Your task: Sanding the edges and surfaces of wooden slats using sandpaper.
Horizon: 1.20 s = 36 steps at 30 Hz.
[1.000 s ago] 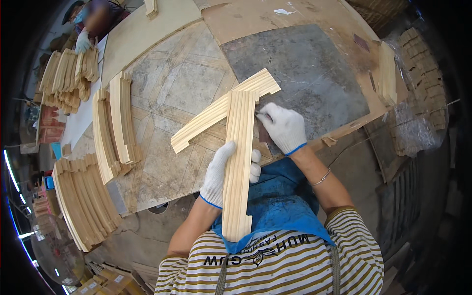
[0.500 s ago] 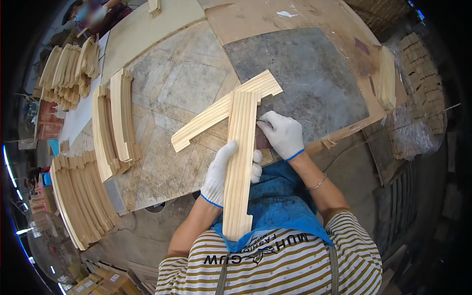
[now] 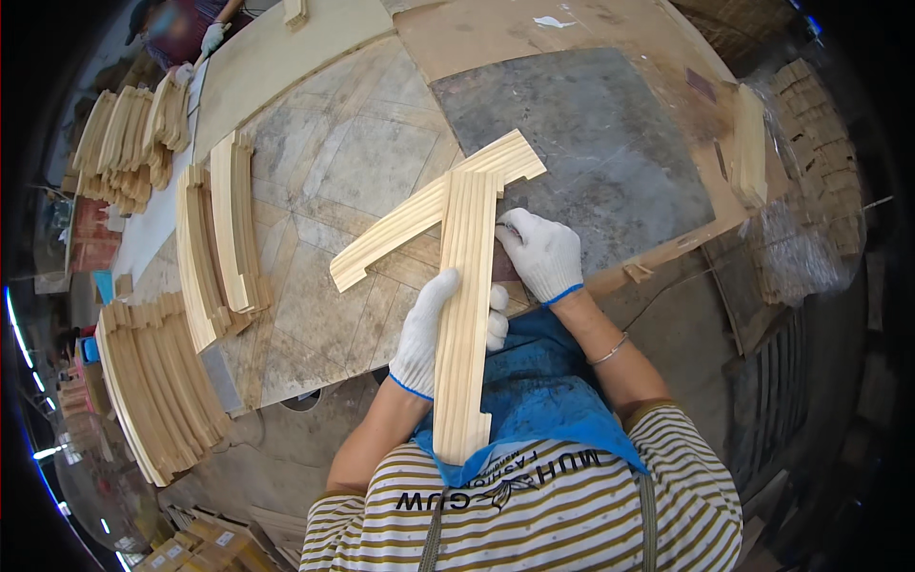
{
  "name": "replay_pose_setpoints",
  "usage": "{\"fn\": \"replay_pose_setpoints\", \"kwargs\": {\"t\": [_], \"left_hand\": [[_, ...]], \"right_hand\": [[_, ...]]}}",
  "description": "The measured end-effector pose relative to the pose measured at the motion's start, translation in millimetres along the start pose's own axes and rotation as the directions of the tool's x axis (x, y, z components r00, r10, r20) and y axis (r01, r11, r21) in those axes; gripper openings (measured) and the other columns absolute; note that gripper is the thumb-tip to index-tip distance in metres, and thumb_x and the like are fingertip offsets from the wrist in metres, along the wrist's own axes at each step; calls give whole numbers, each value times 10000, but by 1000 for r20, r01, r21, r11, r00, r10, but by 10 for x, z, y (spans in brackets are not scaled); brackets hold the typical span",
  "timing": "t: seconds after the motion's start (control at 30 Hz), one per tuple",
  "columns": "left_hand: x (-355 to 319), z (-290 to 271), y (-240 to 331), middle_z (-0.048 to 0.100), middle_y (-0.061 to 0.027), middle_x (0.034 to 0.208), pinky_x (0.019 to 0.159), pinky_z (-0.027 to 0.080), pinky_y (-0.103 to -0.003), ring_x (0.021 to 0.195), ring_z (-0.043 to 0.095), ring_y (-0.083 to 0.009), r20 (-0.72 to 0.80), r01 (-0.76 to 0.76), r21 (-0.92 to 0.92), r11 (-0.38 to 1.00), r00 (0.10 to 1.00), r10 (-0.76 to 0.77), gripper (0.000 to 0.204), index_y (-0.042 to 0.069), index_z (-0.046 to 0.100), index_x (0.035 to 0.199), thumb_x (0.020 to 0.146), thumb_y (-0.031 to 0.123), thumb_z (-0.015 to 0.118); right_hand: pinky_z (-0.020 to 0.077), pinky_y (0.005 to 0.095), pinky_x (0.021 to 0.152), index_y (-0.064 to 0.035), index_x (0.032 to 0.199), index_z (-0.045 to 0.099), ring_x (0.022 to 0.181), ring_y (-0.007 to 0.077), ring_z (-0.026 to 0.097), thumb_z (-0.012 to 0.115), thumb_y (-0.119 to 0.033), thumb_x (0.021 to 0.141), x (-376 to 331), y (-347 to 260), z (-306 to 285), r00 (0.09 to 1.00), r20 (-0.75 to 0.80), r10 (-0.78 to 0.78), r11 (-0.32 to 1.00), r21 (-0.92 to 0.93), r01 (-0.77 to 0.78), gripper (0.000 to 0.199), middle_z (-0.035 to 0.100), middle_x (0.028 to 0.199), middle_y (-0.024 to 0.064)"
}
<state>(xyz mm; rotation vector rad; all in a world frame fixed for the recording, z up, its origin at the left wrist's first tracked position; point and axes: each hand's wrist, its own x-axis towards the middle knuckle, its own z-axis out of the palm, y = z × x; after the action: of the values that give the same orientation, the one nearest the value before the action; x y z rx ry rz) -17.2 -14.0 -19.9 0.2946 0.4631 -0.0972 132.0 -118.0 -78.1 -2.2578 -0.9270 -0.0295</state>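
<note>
Across the near table edge, my left hand (image 3: 426, 329) in a white knit glove grips a pale, notched wooden slat (image 3: 465, 315). Its thumb lies on the near side and its fingertips wrap round the far side. Beside the slat's upper right edge is my gloved right hand (image 3: 543, 253), fingers pinched together. A small dark bit shows at those fingertips, too little to name. Under the held slat's upper end a second notched slat (image 3: 400, 229) lies slanted on the table. A reddish-brown sheet (image 3: 512, 270), perhaps sandpaper, lies partly hidden between the slat and my right hand.
Stacked slats stand at the left: a near bundle (image 3: 157, 386), a middle bundle (image 3: 224, 234) and a far pile (image 3: 133, 138). At the right edge lie a wooden block (image 3: 749, 143) and a plastic-wrapped stack (image 3: 815, 162). Another person (image 3: 186, 33) works at the far left.
My right hand has shifted slightly up and left along the slat's edge. The left hand keeps its hold. At the far left, the other person's gloved hands have come into view.
</note>
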Motion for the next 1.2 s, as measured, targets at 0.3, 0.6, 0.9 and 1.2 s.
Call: {"fn": "replay_pose_setpoints", "kwargs": {"t": [0.3, 0.6, 0.9, 1.2], "left_hand": [[3, -25, 6, 597, -155, 950, 584, 531, -317, 693, 591, -225, 9, 24, -34, 999, 1000, -24, 403, 39, 489, 1190, 974, 380, 492], [-46, 24, 13, 600, -157, 925, 579, 535, -320, 690, 602, -227, -84, 11, 100, 995, 996, -2, 388, 33, 486, 1173, 972, 364, 498], [-42, -27, 1, 599, -153, 913, 579, 534, -322, 690, 602, -233, -60, 23, 48, 999, 998, -20, 397, 24, 486, 1167, 973, 371, 487], [-39, -23, -2, 605, -153, 918, 580, 540, -322, 693, 618, -235, -58, 21, 44, 999, 998, -18, 386, 30, 493, 1167, 979, 366, 481]], "right_hand": [[520, 441, 696, -79, 858, 684, 790, 355, 662, 628, -319, 827, 173, -19, -187, 986, 44, 164, 986, -11, -164, 249, 678, 815, 168], [513, 342, 655, 7, 906, 685, 700, 218, 653, 676, -299, 765, 886, 183, -457, 973, 26, 231, 833, 511, -212, 337, 681, 789, 159], [508, 287, 714, -6, 937, 682, 763, 163, 662, 680, -201, 835, 531, 43, -409, 994, -14, 107, 937, 337, -96, 220, 688, 814, 120], [530, 389, 653, -88, 906, 677, 754, 342, 672, 656, -282, 845, 138, -4, -320, 991, -56, 122, 959, 263, -103, 205, 679, 781, 154]]}}
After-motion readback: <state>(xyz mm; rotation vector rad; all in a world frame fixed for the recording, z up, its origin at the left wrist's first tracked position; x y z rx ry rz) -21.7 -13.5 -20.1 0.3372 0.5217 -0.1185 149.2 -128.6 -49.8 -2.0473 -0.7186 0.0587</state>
